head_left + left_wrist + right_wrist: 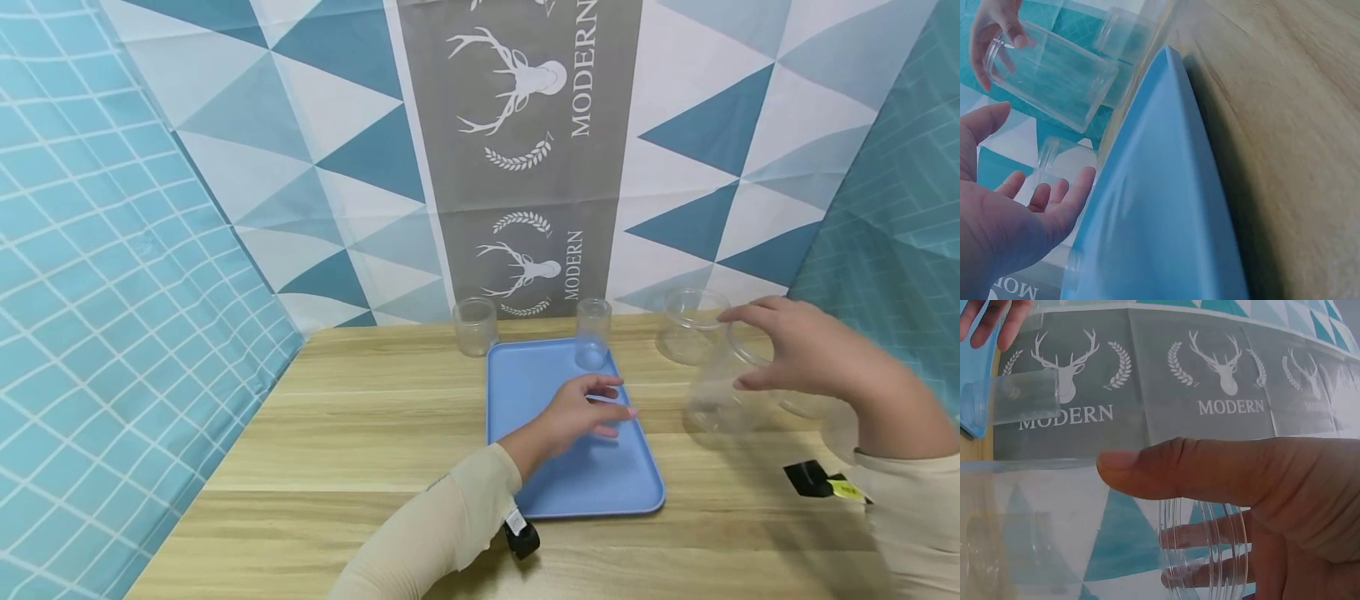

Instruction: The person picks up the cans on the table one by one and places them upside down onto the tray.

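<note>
My right hand (806,350) grips a large clear jar (712,404) around its rim, to the right of the blue tray (513,392). In the right wrist view, the thumb (1160,469) lies across the jar's near side, and fingers show through its ridged neck. Over the tray, my left hand (577,412) holds nothing, its fingers spread and pointing toward the jar. A narrow clear jar (593,329) stands at the tray's back right corner.
Another clear jar (476,329) stands beyond the tray's back left corner. A wide clear jar (686,337) is at the back right, and more clear containers are partly hidden behind the right hand and wrist. A patterned cloth (360,167) hangs along the table's back edge.
</note>
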Motion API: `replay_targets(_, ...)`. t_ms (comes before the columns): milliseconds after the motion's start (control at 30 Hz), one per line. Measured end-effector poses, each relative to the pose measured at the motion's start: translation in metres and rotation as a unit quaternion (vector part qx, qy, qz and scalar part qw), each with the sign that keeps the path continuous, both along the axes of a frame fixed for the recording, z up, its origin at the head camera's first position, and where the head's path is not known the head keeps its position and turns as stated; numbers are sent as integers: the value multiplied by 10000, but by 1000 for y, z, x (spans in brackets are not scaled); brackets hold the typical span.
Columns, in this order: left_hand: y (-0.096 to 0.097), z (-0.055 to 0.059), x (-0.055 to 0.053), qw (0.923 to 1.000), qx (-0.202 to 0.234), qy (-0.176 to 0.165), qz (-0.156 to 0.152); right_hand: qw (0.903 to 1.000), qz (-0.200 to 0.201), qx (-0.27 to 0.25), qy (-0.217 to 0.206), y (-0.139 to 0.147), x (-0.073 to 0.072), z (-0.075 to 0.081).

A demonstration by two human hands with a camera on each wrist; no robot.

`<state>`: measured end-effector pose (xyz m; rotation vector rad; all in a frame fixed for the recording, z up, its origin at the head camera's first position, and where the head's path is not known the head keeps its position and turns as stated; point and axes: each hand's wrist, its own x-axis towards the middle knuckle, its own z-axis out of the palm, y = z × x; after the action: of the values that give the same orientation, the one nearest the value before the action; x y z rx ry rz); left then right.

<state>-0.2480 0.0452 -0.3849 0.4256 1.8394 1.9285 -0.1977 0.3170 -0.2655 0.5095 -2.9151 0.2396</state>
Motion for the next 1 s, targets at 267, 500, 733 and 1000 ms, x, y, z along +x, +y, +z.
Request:
replay_targets(267, 5, 4, -2, 9987, 438, -248, -5, 9984, 243, -295, 421, -3, 4, 7)
replay_targets(500, 5, 5, -1, 9945, 949, -444, 23, 9957, 222, -643, 634, -9, 11, 12)
replay_targets(733, 2, 7, -1, 9880, 1354, -742, -61, 9894, 542, -889, 1009, -15, 15, 15)
replay_targets(1000, 1, 4, 2, 9784, 1785, -1026, -163, 9818, 748, -1350, 1105, -25, 18, 14)
